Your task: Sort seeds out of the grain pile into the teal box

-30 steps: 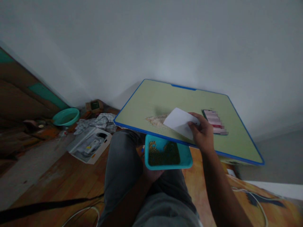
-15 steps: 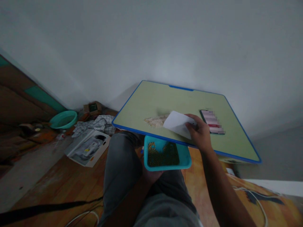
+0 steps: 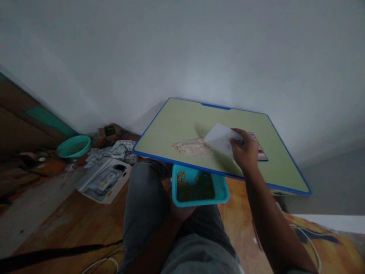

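My right hand (image 3: 244, 150) pinches a white card (image 3: 220, 137) above the light green tabletop (image 3: 182, 118). The card's left corner is at the right side of a low heap of pale, crumb-like grains (image 3: 194, 147). Below the table's front edge, my left hand (image 3: 182, 212) grips a turquoise plastic tray (image 3: 221, 190) from underneath, over my lap. Small round seeds or beans (image 3: 195, 192) cover much of the tray's bottom; their kind is hard to tell. Most of my left hand's fingers are hidden under the tray.
A phone (image 3: 261, 152) lies on the table, partly behind my right hand. On the floor at left are an open white box (image 3: 105, 180), a checked cloth (image 3: 119, 150), a turquoise basin (image 3: 74, 146) and a small cardboard box (image 3: 110, 131). White cables (image 3: 310, 243) lie at right.
My right hand has moved the card slightly up and right, uncovering more of the grain heap and now covering part of the phone. The tray stays in my left hand.
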A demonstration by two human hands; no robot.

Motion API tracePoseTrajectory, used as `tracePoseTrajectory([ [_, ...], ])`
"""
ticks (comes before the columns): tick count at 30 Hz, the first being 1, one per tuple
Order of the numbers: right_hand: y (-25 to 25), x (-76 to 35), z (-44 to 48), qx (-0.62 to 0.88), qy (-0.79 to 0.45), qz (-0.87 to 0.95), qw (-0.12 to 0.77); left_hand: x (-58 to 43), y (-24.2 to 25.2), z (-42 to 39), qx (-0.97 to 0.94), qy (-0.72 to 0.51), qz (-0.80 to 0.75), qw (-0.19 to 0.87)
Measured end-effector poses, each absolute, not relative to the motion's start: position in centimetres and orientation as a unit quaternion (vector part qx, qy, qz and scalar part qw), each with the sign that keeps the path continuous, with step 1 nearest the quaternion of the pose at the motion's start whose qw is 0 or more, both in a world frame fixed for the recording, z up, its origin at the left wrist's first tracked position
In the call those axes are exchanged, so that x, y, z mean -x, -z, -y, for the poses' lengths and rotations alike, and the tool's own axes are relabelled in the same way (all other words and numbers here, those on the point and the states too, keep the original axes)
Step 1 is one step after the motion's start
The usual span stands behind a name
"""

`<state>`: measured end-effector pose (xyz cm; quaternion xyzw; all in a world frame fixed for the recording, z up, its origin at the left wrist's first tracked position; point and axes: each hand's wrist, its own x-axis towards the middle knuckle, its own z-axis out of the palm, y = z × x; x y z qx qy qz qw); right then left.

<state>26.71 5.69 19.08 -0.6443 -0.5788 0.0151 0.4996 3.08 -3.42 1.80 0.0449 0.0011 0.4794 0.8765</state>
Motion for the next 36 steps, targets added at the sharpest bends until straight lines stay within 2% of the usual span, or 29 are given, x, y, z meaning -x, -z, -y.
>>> tracePoseTrajectory([
  [7, -18.4, -25.9, -5.2, 0.644, -0.055, 0.571, 0.507, -3.5, -2.8, 3.3, -0.030, -0.493, -0.052, 0.868],
  [12, -18.5, -26.2, -5.2, 0.656, -0.009, 0.559, 0.507, -3.5, -2.4, 3.2, -0.031, -0.491, -0.046, 0.870],
  [18, -18.6, -25.3, -5.1, 0.642, -0.037, 0.586, 0.492, -3.9, -2.2, 3.1, -0.047, -0.497, -0.042, 0.865],
  [24, -18.9, -25.5, -5.0, 0.645, -0.002, 0.575, 0.504, -4.0, -4.1, 3.4, -0.032, -0.504, -0.087, 0.859],
  [29, -18.5, -26.4, -5.1, 0.658, 0.040, 0.575, 0.485, -3.7, -2.9, 3.3, -0.024, -0.520, -0.102, 0.848],
  [36, -18.2, -25.6, -5.1, 0.648, -0.017, 0.581, 0.492, -4.2, -3.6, 3.2, -0.042, -0.503, -0.067, 0.861],
])
